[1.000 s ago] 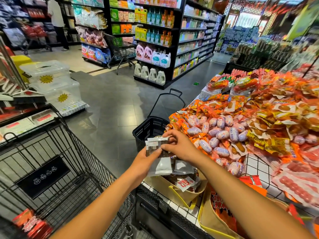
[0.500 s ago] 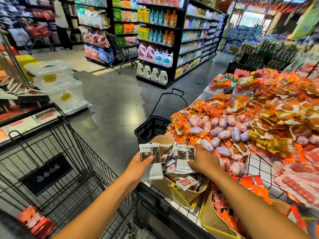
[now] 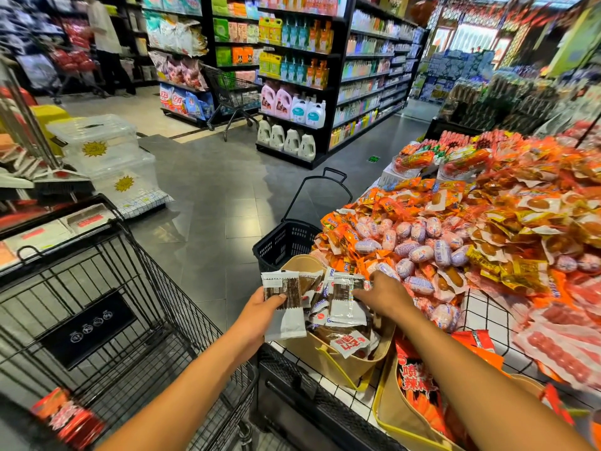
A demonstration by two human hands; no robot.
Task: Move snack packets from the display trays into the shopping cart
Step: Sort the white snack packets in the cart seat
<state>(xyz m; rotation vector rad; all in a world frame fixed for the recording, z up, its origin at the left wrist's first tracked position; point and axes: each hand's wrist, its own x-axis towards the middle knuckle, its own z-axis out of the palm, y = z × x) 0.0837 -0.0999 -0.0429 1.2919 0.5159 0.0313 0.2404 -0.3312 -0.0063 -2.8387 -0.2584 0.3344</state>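
Close under me on the left stands the shopping cart [image 3: 97,271], and a few red packets [image 3: 68,418] lie on its bottom in the near corner. My left grip [image 3: 260,314] is between the cart and the table [image 3: 481,317]. Its thumb and fingers are closed around a white and brown snack packet [image 3: 283,307], which it holds upright just beside the tray. My right grip [image 3: 383,294] is a little more to the right, above a beige tray [image 3: 341,369] full of the same packets. Its fingertips pinch the upper edge of a second packet [image 3: 344,304], which stands among the others in the tray. Under my right forearm there is a yellow tray [image 3: 387,418] with red bags in it.

Behind both trays the table carries a big heap [image 3: 422,242] of orange and pink wrapped snacks. A black basket [image 3: 286,242] with a raised handle stands on the floor [image 3: 221,190] at the table's corner. Further away on the left are clear plastic boxes [image 3: 97,141], stacked. At the back, dark shelves [image 3: 292,76] hold bottles and jugs, and a person [image 3: 104,43] stands in the far aisle.
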